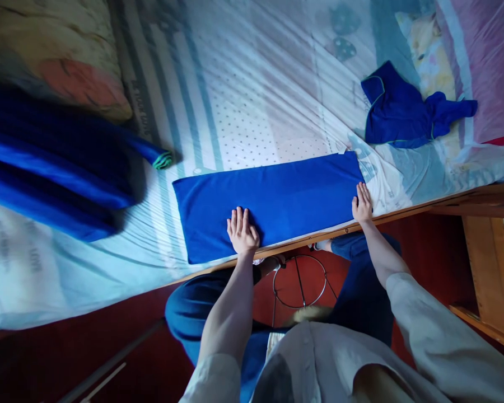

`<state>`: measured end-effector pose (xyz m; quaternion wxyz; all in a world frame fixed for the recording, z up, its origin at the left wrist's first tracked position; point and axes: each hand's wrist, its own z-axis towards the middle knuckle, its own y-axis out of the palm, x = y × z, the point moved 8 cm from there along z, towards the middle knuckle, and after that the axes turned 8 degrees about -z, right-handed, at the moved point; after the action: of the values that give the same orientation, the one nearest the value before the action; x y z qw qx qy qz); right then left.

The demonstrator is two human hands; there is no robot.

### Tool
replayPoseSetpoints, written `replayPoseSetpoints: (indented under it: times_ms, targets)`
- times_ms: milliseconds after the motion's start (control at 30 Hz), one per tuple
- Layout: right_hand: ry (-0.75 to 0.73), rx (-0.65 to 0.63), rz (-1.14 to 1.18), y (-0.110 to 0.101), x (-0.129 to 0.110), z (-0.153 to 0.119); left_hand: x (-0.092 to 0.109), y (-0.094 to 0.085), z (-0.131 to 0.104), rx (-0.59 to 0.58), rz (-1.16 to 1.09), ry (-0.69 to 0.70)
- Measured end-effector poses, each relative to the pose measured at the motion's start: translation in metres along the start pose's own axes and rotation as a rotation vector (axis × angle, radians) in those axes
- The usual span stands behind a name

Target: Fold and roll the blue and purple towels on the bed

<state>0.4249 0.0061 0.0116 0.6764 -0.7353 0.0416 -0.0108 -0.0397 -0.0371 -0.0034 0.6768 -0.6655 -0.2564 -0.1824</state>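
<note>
Rectangular blue cloth [294, 193] lay on the bed [273, 73] under your left hand [243, 232], fingers slightly apart, and right hand [362, 205], fingers nearly together.

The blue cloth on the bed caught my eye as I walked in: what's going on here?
A person has both hands on the blue cloth, which lies spread in a long rectangle along the near edge of the bed. The left hand rests flat on it, grip open; the right hand is flat at its near right corner. A crumpled blue cloth lies farther right, and a larger blue bundle is at the left.
</note>
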Motion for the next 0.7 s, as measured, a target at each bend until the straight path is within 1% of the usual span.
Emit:
replayPoseSetpoints:
  times_ms: [233, 300, 367, 400, 433, 467, 500, 600, 633, 667, 700]
  targets:
    - [0.021, -0.030, -0.060, -0.002, 0.000, 0.003, -0.003, 0.004, 0.001, -0.025, -0.030, -0.022]
    - [0.056, -0.047, -0.057, -0.005, 0.000, 0.007, -0.003, 0.004, 0.001, -0.019, -0.045, -0.020]
    - [0.126, -0.041, -0.045, -0.009, -0.009, 0.011, -0.001, 0.003, 0.001, -0.014, -0.060, -0.013]
    - [0.161, -0.024, -0.032, -0.011, -0.020, 0.013, 0.000, 0.003, 0.001, -0.011, -0.067, -0.009]
    - [0.184, -0.001, -0.014, -0.014, -0.037, 0.014, 0.001, 0.002, 0.002, -0.008, -0.072, -0.004]
    - [0.188, 0.027, 0.009, -0.016, -0.059, 0.014, 0.002, 0.001, 0.002, -0.004, -0.075, 0.000]
    - [0.160, 0.046, 0.039, -0.017, -0.087, 0.013, 0.003, 0.001, 0.002, 0.001, -0.079, 0.003]
    - [-0.051, 0.030, 0.150, -0.012, -0.186, 0.006, 0.003, 0.001, 0.003, 0.006, -0.088, -0.004]
    - [-0.116, 0.011, 0.188, -0.009, -0.216, 0.002, 0.003, 0.001, 0.003, 0.005, -0.090, -0.009]
    - [-0.172, -0.013, 0.216, -0.005, -0.241, -0.002, 0.002, 0.001, 0.003, 0.004, -0.091, -0.012]
    - [-0.210, -0.034, 0.231, 0.000, -0.259, -0.007, 0.002, 0.002, 0.003, 0.003, -0.090, -0.013]
